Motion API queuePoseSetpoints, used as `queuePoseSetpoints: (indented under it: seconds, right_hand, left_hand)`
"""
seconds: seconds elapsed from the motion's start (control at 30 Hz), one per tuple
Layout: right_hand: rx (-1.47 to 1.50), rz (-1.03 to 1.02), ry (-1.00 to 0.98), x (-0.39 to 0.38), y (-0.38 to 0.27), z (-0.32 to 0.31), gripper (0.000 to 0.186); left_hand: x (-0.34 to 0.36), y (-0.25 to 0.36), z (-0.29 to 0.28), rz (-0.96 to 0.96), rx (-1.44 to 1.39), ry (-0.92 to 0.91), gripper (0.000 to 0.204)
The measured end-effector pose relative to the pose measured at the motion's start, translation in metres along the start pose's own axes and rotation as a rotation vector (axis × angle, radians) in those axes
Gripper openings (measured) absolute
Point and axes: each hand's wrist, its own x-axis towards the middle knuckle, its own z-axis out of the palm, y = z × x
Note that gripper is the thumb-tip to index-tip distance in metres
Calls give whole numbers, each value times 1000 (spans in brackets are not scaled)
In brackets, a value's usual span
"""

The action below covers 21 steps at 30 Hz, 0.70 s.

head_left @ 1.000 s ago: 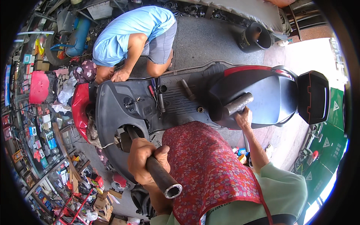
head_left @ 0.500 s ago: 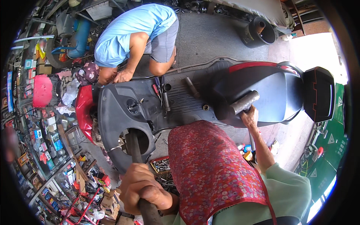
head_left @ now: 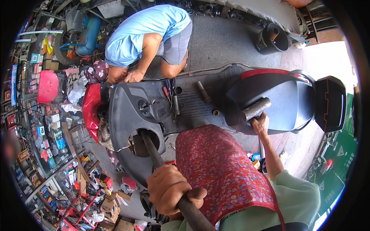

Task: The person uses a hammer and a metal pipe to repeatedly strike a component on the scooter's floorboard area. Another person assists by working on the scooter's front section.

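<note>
My left hand [head_left: 171, 188] is wrapped round a long dark metal bar [head_left: 152, 150]. The bar's far end goes into a round opening in the scooter's grey front panel [head_left: 127, 102], and its tip is hidden there. Over the scooter's black seat [head_left: 285, 96], my right hand [head_left: 261, 124] is closed on a hammer with a thick cylindrical metal head [head_left: 256, 109], gripped close under the head. Part of its handle shows below the hand. On the footboard lie screwdrivers [head_left: 166, 91], metal tubes [head_left: 202, 91] and a small ring [head_left: 216, 112].
Across the scooter a person in a blue shirt [head_left: 144, 30] crouches, hands at its front end. A black bucket [head_left: 271, 40] stands at the far right. Crowded shelves of parts [head_left: 50, 134] fill the left side. A red flowered apron [head_left: 219, 165] covers my lap.
My left hand has swung rightward with the bar, which now slants more from upper left to lower right. The view has shifted slightly. My right hand stays over the seat with the hammer.
</note>
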Motion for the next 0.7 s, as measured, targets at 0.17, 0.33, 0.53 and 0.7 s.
queuePoseSetpoints:
  seconds: [0.17, 0.33, 0.53, 0.7]
  right_hand:
    - [2, 2, 11, -2, 0, 1, 28]
    - [-18, -9, 3, 1, -3, -1, 28]
    - [-26, 4, 4, -2, -5, -1, 29]
    - [-30, 5, 8, -1, -4, -1, 29]
  left_hand:
    - [-6, -12, 3, 58, -18, 8, 35]
    - [-5, -11, -1, 37, -29, 163, 36]
    - [-7, -16, -7, 19, -38, 241, 38]
    - [-8, -16, -10, 36, -14, 248, 38]
